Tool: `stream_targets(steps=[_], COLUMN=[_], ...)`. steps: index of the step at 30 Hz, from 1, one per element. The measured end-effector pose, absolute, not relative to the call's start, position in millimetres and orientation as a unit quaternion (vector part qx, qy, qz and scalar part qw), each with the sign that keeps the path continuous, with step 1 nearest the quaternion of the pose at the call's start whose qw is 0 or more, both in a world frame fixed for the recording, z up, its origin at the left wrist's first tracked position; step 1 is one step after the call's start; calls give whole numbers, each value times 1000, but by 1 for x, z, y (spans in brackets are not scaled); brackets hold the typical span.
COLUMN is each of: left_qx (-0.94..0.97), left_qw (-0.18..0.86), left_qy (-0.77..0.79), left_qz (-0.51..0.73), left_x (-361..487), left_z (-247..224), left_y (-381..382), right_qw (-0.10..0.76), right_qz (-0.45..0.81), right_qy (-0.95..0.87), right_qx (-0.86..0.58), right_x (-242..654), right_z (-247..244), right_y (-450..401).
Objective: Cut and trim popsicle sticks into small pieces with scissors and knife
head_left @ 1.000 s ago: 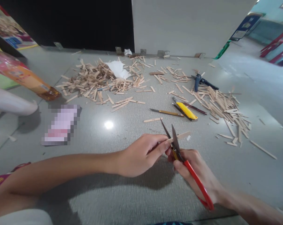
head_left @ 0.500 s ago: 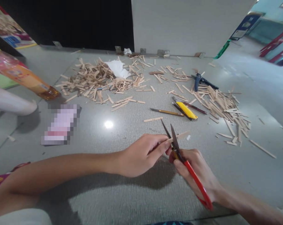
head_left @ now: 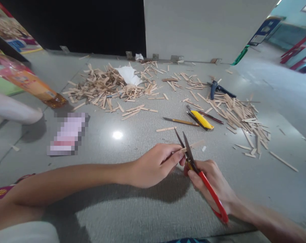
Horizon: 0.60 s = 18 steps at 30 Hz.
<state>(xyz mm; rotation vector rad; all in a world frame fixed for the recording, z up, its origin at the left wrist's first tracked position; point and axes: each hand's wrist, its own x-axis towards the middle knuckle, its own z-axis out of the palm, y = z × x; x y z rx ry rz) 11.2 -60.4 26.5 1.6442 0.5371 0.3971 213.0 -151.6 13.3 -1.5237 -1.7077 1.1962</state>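
Note:
Between the thumb and fingers of my left hand (head_left: 158, 165) is a thin wooden stick (head_left: 197, 144), its far part reaching right past the blades. My right hand (head_left: 213, 184) grips red-handled scissors (head_left: 210, 194), with the blades parted slightly and pointing away from me. The stick lies across the blades near their pivot, close to my left fingertips. Just beyond the scissor tips, another flat wooden stick (head_left: 166, 129) rests on the floor. A yellow box cutter (head_left: 202, 119) and a slim craft knife (head_left: 182, 122) lie past my hands.
A heap of wooden stick pieces (head_left: 99, 84) with white paper (head_left: 129, 75) lies at the back left. More sticks (head_left: 244, 111) and a dark blue clamp-like tool (head_left: 217, 88) are at the right. An orange bottle (head_left: 33, 84) lies left, near a pixelated pink item (head_left: 68, 133).
The scissor blades have drawn a little closer together around the stick. Both hands stay in nearly the same place, and the view has shifted slightly.

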Motion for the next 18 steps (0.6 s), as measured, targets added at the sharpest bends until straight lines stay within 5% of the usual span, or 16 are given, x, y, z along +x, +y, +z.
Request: stream_targets(steps=[18], left_qx=[687], left_qw=[665], left_qy=[241], left_qz=[164], left_x=[10], left_z=[28], left_y=[-61], right_qw=[261], right_qz=[452], right_qy=[-629], right_qx=[-577], right_x=[214], right_z=[13], right_y=[-148])
